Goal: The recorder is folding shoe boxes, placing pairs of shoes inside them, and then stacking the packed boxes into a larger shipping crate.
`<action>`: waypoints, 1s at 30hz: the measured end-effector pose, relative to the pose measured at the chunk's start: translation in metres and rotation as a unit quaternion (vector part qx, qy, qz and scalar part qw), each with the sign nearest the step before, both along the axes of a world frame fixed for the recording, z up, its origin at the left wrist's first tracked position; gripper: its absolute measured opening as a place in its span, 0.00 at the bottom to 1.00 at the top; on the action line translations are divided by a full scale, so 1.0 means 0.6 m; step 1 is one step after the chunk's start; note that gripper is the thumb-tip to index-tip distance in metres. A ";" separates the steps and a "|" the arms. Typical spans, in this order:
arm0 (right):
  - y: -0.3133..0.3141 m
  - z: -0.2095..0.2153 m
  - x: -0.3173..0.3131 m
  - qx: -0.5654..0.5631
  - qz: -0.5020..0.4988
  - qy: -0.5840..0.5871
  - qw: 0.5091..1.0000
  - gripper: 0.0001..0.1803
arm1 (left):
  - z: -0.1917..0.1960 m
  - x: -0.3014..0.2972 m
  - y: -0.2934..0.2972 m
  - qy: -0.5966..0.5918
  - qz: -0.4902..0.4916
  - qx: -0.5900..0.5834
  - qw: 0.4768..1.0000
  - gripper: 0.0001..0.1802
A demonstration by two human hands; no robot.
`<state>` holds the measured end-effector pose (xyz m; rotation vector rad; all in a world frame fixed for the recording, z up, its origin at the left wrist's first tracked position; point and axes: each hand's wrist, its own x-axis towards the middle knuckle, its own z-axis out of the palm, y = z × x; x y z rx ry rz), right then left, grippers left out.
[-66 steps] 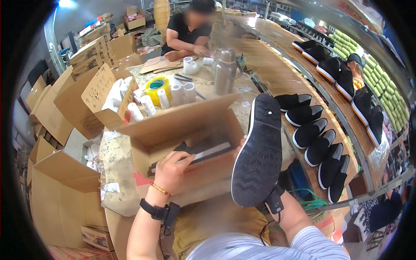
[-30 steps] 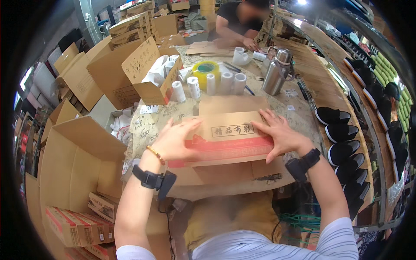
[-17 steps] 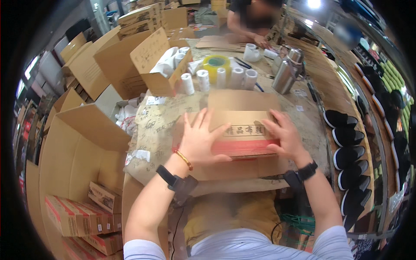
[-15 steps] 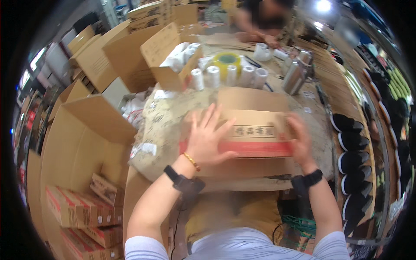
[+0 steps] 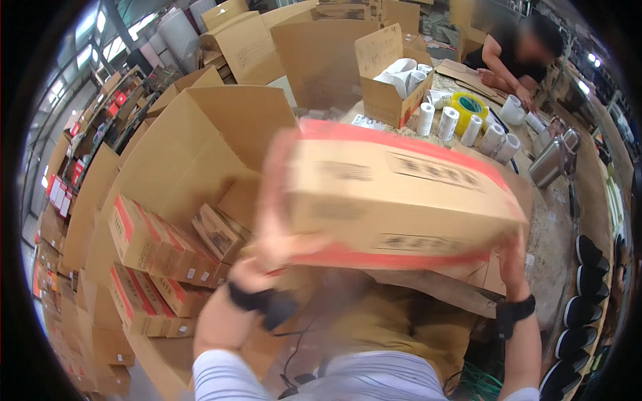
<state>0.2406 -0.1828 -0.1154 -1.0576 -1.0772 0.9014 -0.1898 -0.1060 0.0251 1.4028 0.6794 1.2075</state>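
Note:
A brown and red cardboard shoebox (image 5: 394, 200) is up off the table between my two hands, tilted and smeared by motion. My left hand (image 5: 274, 240) grips its left end, the thumb along the near lower edge. Around the right end my right hand (image 5: 513, 257) is closed, with some of its fingers hidden. To the left stands a large open carton (image 5: 167, 154). Inside it several similar shoeboxes (image 5: 157, 250) lie stacked, and one smaller-looking box (image 5: 217, 230) leans at a slant.
On the table (image 5: 552, 200) are paper label rolls (image 5: 448, 123), a yellow tape roll (image 5: 469, 110), a steel flask (image 5: 554, 160) and an open box of rolls (image 5: 384, 90). A person (image 5: 515, 57) leans at the far side. Black shoes (image 5: 582, 311) line a rack at right.
The shoebox has gone from lying on the table to being held up and turned, shifted toward the large carton. Both hands now grip its ends. My view has swung left.

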 end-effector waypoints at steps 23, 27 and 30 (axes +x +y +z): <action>0.073 -0.044 -0.117 -0.010 -0.185 -0.427 0.885 0.13 | -0.409 -0.261 0.385 0.419 0.225 -0.088 0.875 0.48; 0.068 -0.039 -0.095 -0.003 -0.205 -0.407 0.890 0.12 | -0.294 -0.135 0.342 0.241 0.191 -0.019 0.951 0.35; 0.063 -0.040 -0.072 0.021 -0.208 -0.364 0.908 0.12 | -0.212 0.023 0.235 0.272 0.048 0.190 0.942 0.36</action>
